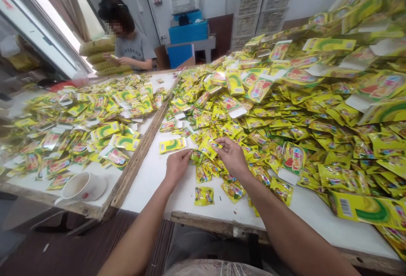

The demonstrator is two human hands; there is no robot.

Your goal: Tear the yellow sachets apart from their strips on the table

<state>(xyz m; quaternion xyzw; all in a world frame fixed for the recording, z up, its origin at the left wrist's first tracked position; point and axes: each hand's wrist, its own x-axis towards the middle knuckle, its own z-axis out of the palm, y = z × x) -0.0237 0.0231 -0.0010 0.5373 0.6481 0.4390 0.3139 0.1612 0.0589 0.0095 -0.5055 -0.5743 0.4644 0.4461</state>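
Note:
My left hand [176, 167] rests on the white table [152, 183], its fingers curled against a small yellow candy packet [197, 156]. My right hand [232, 154] pinches a small yellow packet [209, 146] between thumb and fingers. Several loose small packets [204, 195] lie just in front of both hands. A huge heap of yellow packets and flat cards [301, 107] rises to the right.
A second table to the left carries more yellow packets [89, 119] and a white cup on a saucer [79, 187] near its front edge. A person in a grey shirt [133, 47] sits at the far end. Blue boxes [188, 31] and drawer units [263, 5] stand behind.

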